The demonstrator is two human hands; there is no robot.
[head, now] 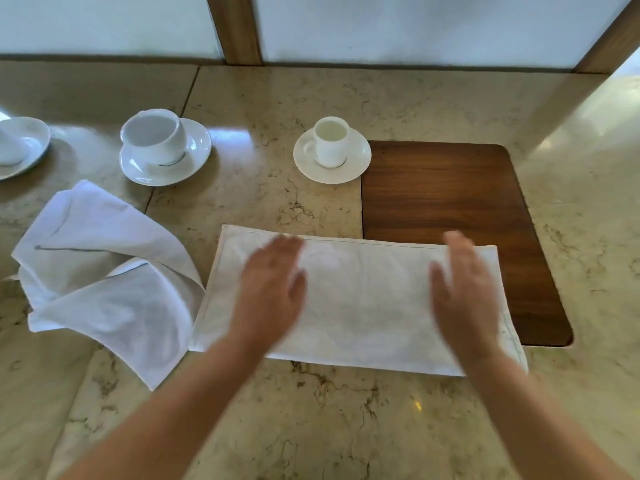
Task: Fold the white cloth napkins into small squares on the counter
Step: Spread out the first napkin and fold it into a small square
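A white cloth napkin [363, 299] lies flat on the marble counter [311, 410] as a wide rectangle, its right end over a wooden board. My left hand [273, 289] rests palm down on its left half, fingers together and blurred. My right hand [464, 289] lies flat on its right half, also blurred. Neither hand grips the cloth. A second white napkin [104, 275] sits crumpled and loosely bunched to the left, its edge touching the flat napkin's left side.
A dark wooden board [450, 202] is set into the counter at the right. Behind stand a small cup on a saucer [330, 150], a larger cup on a saucer [162, 150] and a further saucer [20, 147] at the far left edge. A wall panel runs along the back.
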